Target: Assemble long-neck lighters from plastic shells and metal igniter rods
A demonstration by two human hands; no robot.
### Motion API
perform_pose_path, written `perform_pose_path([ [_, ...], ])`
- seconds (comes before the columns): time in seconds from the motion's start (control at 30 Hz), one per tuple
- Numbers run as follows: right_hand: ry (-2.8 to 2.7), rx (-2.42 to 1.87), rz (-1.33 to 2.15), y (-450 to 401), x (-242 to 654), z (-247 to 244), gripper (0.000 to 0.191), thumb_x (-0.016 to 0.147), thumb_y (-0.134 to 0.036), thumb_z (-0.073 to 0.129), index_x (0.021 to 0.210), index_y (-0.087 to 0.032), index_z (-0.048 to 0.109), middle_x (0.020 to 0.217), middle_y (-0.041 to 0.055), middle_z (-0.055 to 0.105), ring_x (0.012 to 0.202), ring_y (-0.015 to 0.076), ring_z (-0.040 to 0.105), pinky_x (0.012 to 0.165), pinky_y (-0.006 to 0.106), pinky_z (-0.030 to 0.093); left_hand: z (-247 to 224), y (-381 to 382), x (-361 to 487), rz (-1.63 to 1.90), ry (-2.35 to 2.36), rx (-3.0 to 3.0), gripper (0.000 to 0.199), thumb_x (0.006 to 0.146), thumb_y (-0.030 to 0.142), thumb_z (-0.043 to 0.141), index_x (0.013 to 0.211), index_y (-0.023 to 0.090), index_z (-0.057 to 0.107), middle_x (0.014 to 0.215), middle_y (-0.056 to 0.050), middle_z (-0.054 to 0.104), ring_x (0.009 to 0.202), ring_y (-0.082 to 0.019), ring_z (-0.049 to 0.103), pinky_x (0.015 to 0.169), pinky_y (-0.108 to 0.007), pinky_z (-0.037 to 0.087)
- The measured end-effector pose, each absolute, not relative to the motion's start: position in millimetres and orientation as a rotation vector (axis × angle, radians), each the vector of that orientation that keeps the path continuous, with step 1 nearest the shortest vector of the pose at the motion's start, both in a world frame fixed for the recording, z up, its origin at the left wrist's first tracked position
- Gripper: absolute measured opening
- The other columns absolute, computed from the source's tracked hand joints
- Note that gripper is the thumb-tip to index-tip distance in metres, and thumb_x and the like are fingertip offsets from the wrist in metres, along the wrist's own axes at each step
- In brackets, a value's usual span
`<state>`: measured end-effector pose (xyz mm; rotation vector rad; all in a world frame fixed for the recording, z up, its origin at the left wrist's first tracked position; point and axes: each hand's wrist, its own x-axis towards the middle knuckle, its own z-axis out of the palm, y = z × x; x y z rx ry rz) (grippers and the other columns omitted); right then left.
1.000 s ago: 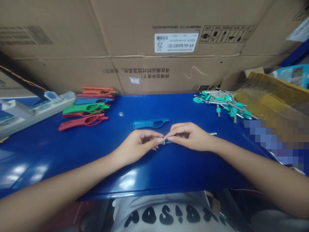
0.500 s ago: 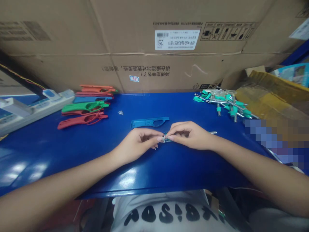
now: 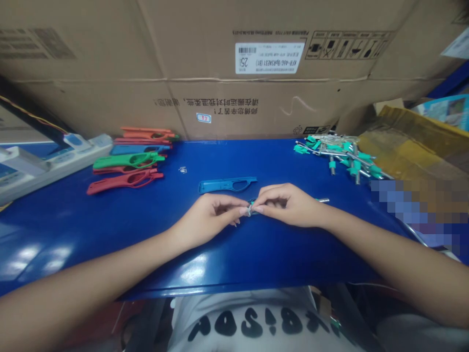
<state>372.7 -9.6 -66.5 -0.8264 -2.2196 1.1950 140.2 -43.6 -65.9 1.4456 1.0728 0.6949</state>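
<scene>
In the head view, my left hand [image 3: 207, 215] is closed, thumb and index finger pinching a small pale part [image 3: 249, 211] just above the table. Close beside it, the fingertips of my right hand [image 3: 293, 205] pinch the same small part from the other side. A bit of teal shows between the hands. Out past my right hand pokes the end of a thin metal tube [image 3: 324, 200]; its middle is hidden beneath the hand. Just beyond my fingers lies a blue plastic lighter shell half [image 3: 227, 185], its hollow side up.
Orange, red, blue and green lighter shells [image 3: 126, 181] are stacked at the left, beside a white power strip [image 3: 58, 168]. Metal tubes with teal pieces [image 3: 340, 151] form a pile at the back right, next to a taped box [image 3: 406, 142]. Cardboard [image 3: 205, 58] walls the rear.
Both hands stay nearly in place, still pinching the small part. The camera view has shifted very slightly.
</scene>
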Motion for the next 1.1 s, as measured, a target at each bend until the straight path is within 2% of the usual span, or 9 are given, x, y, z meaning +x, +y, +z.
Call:
perform_pose_path([
  [0.63, -2.287, -0.837, 1.143, -10.6, 370.4, -65.6, 0.019, 0.092, -0.028, 0.063, 0.084, -0.015, 0.074, 0.075, 0.0011, 0.065, 0.059, 0.0076, 0.046, 0.054, 0.022, 0.035, -71.5, -46.8, 144.2, 0.74, 1.086, 1.495, 0.023, 0.084, 0.032, 0.073, 0.099, 0.016, 0.079, 0.088, -0.004, 0.079, 0.072, -0.013, 0.067, 0.067, -0.022, 0.053],
  [0.87, -2.041, -0.905, 1.36, -7.5, 372.6, -68.0, 0.028, 0.087, -0.042, 0.07, 0.082, -0.015, 0.072, 0.073, 0.0022, 0.065, 0.057, 0.0088, 0.053, 0.051, 0.023, 0.04, -70.4, -45.2, 141.2, 0.724, 1.098, 1.465, 0.034, 0.082, 0.039, 0.076, 0.106, 0.015, 0.077, 0.093, -0.006, 0.079, 0.075, -0.015, 0.069, 0.07, -0.026, 0.057],
  [1.0, -1.903, -0.944, 1.529, -4.8, 376.1, -70.4, 0.036, 0.082, -0.05, 0.074, 0.084, -0.015, 0.07, 0.063, -0.0016, 0.06, 0.043, 0.0071, 0.048, 0.04, 0.022, 0.039, -68.6, -44.6, 138.9, 0.686, 1.063, 1.467, 0.029, 0.084, 0.037, 0.075, 0.103, 0.015, 0.077, 0.091, -0.006, 0.079, 0.079, -0.015, 0.071, 0.072, -0.025, 0.056],
  [1.1, -1.897, -0.944, 1.543, -4.6, 376.7, -71.0, 0.035, 0.082, -0.05, 0.075, 0.083, -0.015, 0.069, 0.062, -0.0025, 0.058, 0.043, 0.0069, 0.048, 0.04, 0.021, 0.039, -66.7, -45.0, 139.1, 0.683, 1.062, 1.455, 0.026, 0.085, 0.035, 0.074, 0.101, 0.014, 0.077, 0.089, -0.006, 0.079, 0.077, -0.015, 0.07, 0.071, -0.024, 0.056],
])
